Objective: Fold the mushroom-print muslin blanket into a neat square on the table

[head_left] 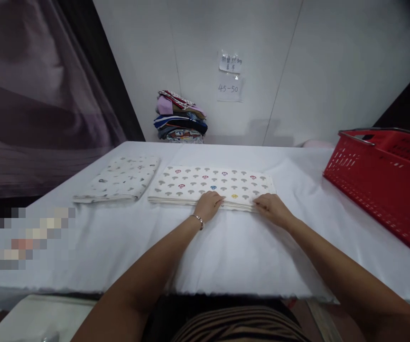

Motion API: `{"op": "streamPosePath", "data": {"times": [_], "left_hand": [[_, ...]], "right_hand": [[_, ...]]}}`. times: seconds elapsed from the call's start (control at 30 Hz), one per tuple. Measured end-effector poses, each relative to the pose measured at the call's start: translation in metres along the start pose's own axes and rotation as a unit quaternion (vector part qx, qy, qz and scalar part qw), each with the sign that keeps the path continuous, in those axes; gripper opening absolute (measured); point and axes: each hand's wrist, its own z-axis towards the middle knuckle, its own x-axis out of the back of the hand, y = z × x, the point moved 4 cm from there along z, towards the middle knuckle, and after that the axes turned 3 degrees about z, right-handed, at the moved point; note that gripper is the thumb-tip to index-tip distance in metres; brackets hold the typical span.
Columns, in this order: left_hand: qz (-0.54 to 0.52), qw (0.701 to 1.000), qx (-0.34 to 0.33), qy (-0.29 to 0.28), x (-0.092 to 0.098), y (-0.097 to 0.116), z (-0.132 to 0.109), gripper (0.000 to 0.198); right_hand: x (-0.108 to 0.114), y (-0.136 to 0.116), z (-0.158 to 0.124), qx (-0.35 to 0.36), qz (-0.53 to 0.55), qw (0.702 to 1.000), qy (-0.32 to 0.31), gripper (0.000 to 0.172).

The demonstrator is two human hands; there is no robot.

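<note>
We're likely squaring folded mushroom-print cloth (215, 182): right hand (274, 209) pinching 4-o'clock corner; left hand (208, 206), fingers curled at 6-o'clock edge, grip unclear. Next probably needs even tension.

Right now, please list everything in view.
Table: 1, white-covered, centre
Mushroom cloth: 1, white, table centre
Other cloth: 1, patterned white, table left
Basket: 1, red, table right
Pixelated patch: 1, mixed, table left
Fabric pile: 1, multicoloured, behind table
Papers: 2, white, wall
Curtain: 1, purplish, far left
Surface: 1, white, bottom left
Garment: 1, striped brown, bottom
Bracelet: 1, silver, left wrist
Left hand: 1, bare, mushroom cloth edge
Right hand: 1, bare, same cloth's corner
</note>
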Motion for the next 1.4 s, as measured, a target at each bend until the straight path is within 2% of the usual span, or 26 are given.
{"op": "streamPosePath", "data": {"times": [0.13, 0.33, 0.5, 0.77, 0.97, 1.17, 1.4], "left_hand": [[-0.007, 1.000, 0.007, -0.017, 0.001, 0.000, 0.004, 0.020], [0.012, 0.998, -0.029, 0.047, 0.004, 0.012, 0.001, 0.015], [0.060, 0.994, -0.091, 0.027, -0.005, 0.023, 0.003, 0.017], [0.128, 0.986, -0.101, 0.025, -0.006, 0.027, 0.008, 0.007], [0.169, 0.977, -0.124, 0.028, -0.008, 0.031, 0.009, 0.013], [0.112, 0.987, -0.111, 0.035, -0.008, 0.034, 0.009, 0.011], [0.063, 0.996, -0.059, 0.034, -0.008, 0.033, 0.008, 0.009]], "right_hand": [[-0.010, -0.006, 0.010, 0.007, 0.010, 1.000, -0.017, 0.025], [-0.014, -0.004, 0.007, -0.024, 0.055, 0.998, 0.012, 0.024], [-0.013, -0.006, 0.005, -0.031, 0.070, 0.997, 0.015, 0.024], [-0.014, -0.017, -0.001, -0.003, 0.019, 0.997, 0.071, 0.026], [-0.019, -0.015, -0.003, 0.004, 0.004, 0.995, 0.100, 0.024], [-0.020, -0.018, -0.006, 0.031, -0.010, 0.993, 0.111, 0.025], [-0.016, -0.027, -0.006, 0.040, -0.014, 0.995, 0.095, 0.010]]}}
